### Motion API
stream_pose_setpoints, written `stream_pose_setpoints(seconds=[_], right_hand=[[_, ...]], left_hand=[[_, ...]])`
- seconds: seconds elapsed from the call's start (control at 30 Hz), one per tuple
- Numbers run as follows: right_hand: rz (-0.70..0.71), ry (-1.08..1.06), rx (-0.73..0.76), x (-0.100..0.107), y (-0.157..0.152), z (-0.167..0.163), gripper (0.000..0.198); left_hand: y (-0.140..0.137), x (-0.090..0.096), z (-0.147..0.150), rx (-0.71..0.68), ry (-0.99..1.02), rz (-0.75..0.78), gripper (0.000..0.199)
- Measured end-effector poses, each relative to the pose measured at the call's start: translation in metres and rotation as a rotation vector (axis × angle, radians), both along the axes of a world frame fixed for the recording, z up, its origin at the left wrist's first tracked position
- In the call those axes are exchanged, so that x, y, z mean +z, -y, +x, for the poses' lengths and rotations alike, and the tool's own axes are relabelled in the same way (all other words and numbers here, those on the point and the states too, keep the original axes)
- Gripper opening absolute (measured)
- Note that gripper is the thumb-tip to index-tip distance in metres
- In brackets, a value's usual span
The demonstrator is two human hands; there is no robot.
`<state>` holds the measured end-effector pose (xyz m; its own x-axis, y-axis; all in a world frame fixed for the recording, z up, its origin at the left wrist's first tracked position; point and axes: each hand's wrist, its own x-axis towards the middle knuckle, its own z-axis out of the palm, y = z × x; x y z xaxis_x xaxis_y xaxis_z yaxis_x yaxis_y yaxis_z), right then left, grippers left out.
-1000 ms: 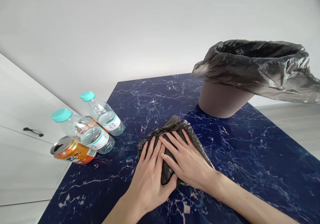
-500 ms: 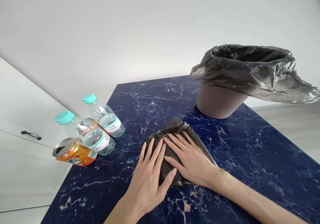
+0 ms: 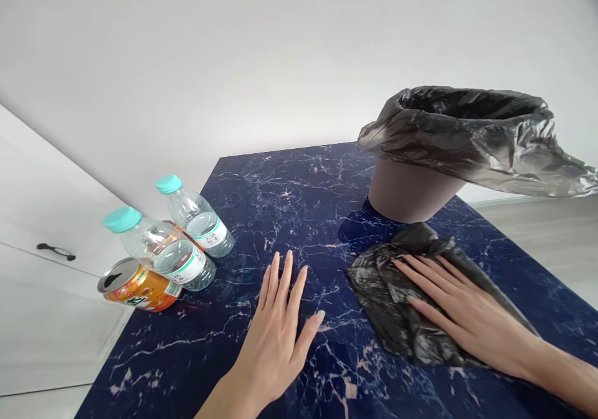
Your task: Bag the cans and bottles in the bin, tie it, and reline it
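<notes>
My right hand (image 3: 460, 304) lies flat with fingers stretched over a folded black plastic bag (image 3: 397, 301), pressing on it at the right side of the table. Part of the bag is hidden under the palm. Fingers slightly spread, my left hand (image 3: 278, 338) rests on the dark blue marbled tabletop (image 3: 280, 201) near the middle, holding nothing. Beyond the bag stands a brownish trash bin (image 3: 411, 188), its rim wrapped in a black bin liner (image 3: 443, 132) that hangs out to the right.
Along the table's left edge stand two clear bottles with turquoise caps, a nearer bottle (image 3: 182, 263) and a farther bottle (image 3: 205, 226). An opened orange drink can (image 3: 144, 288) is beside them; another orange item is mostly hidden behind. A white cabinet (image 3: 42, 307) adjoins the left.
The black bag has slid right under my right hand, away from my left hand. My left hand stays in nearly the same spot, now on bare tabletop.
</notes>
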<state>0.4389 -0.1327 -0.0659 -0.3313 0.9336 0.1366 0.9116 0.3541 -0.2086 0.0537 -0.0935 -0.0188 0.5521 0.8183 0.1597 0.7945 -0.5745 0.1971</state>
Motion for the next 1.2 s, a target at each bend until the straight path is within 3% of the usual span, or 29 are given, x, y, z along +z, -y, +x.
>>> stream_pose_setpoints(seconds=[0.23, 0.37, 0.67, 0.87, 1.03, 1.2], right_hand=[[-0.037, -0.028, -0.115, -0.017, 0.039, 0.105, 0.070], [-0.086, -0.054, -0.154, -0.018, 0.049, 0.135, 0.069], [-0.090, -0.129, -0.161, -0.007, 0.045, 0.133, 0.065], [-0.013, -0.210, -0.176, 0.001, 0.040, 0.127, 0.061], [0.201, -0.202, -0.222, 0.028, 0.037, 0.110, 0.064], [0.274, -0.269, -0.387, 0.059, 0.014, 0.092, 0.065]], left_hand=[[-0.002, -0.001, 0.001, 0.004, -0.005, -0.006, 0.078], [-0.002, 0.000, 0.002, 0.001, -0.001, 0.004, 0.078], [-0.003, -0.004, 0.001, -0.001, 0.021, 0.030, 0.079], [-0.002, -0.006, 0.000, -0.004, 0.021, 0.045, 0.073], [-0.002, -0.007, -0.002, 0.001, 0.041, 0.050, 0.074], [-0.003, -0.009, -0.003, 0.001, 0.039, 0.051, 0.076]])
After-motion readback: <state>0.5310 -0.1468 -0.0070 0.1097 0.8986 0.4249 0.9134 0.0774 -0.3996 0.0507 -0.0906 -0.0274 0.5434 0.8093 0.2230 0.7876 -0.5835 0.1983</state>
